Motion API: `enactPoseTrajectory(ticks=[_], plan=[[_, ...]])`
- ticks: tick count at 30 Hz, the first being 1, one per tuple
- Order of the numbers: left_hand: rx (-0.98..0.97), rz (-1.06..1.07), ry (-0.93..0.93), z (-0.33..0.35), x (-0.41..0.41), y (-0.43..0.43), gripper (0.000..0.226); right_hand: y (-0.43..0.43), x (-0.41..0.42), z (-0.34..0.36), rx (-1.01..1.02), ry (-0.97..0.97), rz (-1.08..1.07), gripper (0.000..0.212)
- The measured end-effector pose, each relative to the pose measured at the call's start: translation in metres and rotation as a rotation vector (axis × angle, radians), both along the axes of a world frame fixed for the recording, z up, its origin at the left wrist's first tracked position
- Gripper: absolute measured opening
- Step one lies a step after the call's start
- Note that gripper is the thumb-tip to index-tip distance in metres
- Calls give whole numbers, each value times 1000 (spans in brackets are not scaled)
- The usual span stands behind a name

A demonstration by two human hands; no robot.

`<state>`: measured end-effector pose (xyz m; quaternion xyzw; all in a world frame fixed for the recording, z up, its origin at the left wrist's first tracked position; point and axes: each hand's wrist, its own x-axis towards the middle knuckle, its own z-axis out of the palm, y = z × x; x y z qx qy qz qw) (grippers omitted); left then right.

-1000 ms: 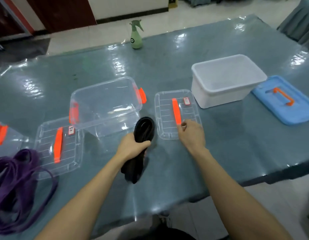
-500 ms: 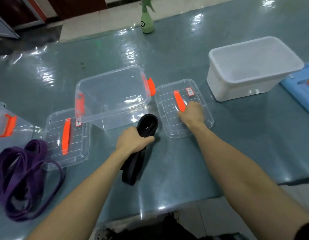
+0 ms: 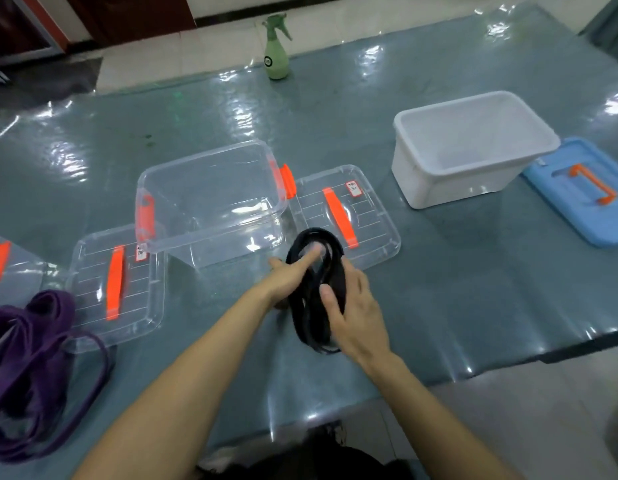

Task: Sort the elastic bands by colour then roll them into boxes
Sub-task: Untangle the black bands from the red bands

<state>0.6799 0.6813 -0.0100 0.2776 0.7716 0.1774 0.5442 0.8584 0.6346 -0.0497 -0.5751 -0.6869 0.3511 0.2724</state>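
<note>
- Left hand (image 3: 287,278) grips the black band (image 3: 316,289) coil, index finger poked through its loop.
- Right hand (image 3: 356,311) clasps the coil's other side, thumb on top.
- Clear box (image 3: 210,202) just beyond the fingertips, empty.
- Lid (image 3: 373,216) right of the fingertips.
- Purple bands (image 3: 30,368) far left of both hands.

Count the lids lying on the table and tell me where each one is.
3. One clear lid lies left of the clear box, another clear lid lies right of it, and a blue lid lies beside the white box. Others may lie out of frame.
</note>
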Motion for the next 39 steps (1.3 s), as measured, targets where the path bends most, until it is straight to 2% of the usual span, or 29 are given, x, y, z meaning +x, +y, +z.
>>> enactPoseTrajectory(ticks=[1, 4, 7, 8, 13, 16, 19, 22, 25, 29, 33, 36, 39], plan=[[7, -12, 54, -6, -4, -5, 129, -6, -3, -5, -10, -70, 50, 74], [122, -74, 196, -26, -18, -25, 69, -12, -16, -22, -12, -264, 121, 79], [173, -173, 147, -35, -24, -49, 37, -12, -27, -33, -6, -377, 139, 83], [184, -224, 142, -34, -25, -55, 34, -12, -30, -34, 7, -418, 143, 84], [280, -417, 328, -27, -30, -75, 44, -9, -27, -14, 52, -541, 173, 85], [335, -545, 493, -17, -45, -90, 43, -16, -24, 15, 171, -651, 127, 80], [440, -641, 766, -7, -69, -107, 40, -27, -37, 37, 322, -602, 142, 64], [530, -683, 988, 1, -104, -128, 31, -40, -72, 41, 406, -582, 302, 42], [587, -696, 1113, 6, -151, -161, 20, -57, -127, 43, 380, -637, 486, 36], [587, -682, 1181, 11, -238, -225, 21, -90, -227, 46, 431, -658, 632, 21], [625, -567, 1269, 21, -347, -299, 25, -137, -338, 64, 489, -665, 740, 25], [572, -484, 1319, 35, -425, -348, 30, -170, -417, 79, 550, -638, 781, 17], [503, -407, 1327, 48, -491, -394, 30, -201, -486, 89, 572, -637, 811, 24]])
